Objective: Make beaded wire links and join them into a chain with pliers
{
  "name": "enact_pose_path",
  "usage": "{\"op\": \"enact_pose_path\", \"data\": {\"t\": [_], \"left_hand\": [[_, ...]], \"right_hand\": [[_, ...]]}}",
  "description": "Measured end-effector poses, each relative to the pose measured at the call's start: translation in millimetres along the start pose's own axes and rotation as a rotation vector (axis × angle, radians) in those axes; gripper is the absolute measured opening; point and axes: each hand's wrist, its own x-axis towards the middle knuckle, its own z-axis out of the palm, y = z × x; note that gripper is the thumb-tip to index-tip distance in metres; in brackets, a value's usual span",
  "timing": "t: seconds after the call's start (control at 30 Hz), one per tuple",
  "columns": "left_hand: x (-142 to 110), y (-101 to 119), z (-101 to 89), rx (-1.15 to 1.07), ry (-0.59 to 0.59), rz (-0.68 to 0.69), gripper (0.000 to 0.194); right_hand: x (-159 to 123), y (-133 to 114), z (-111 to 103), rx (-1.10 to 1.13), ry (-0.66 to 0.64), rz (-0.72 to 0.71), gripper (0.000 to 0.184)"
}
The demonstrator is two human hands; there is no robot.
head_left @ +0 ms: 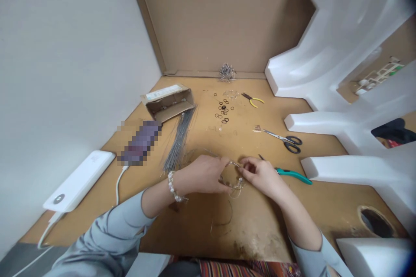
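Observation:
Above the middle of the table, my left hand (208,175) is closed on one side of a small wire ring with clear beads (240,181). Thin loose wire hangs from the ring's lower edge. My right hand (261,176) has thumb and forefinger pinched together at the ring's upper right edge, where a thin wire seems to run into the fingertips. Just beyond my right hand lie teal-handled pliers (294,175), their jaws partly hidden by the hand. A bundle of straight grey wires (178,145) lies beyond my left forearm.
Farther back are black-handled scissors (287,139), yellow-handled pliers (252,100), several dark small rings (224,112) and a wire tangle (226,71). An open cardboard box (170,104), a phone (140,143) and a white power bank (79,179) stand left. White moulded pieces (338,169) edge the right.

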Motion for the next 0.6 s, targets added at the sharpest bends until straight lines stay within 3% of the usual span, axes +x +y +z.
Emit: {"op": "enact_pose_path", "data": {"t": [0.13, 0.37, 0.6], "left_hand": [[1, -4, -8.5, -0.078, -0.035, -0.007, 0.062], [3, -15, -15.0, -0.146, 0.022, 0.006, 0.037], [1, -22, -26.9, -0.240, 0.018, -0.003, 0.042]], "right_hand": [[-1, -1, 4, 0.033, 0.001, -0.079, 0.022], [1, -1, 4, 0.056, 0.019, -0.119, 0.031], [1, 0, 1, 0.032, 0.036, -0.105, 0.028]]}}
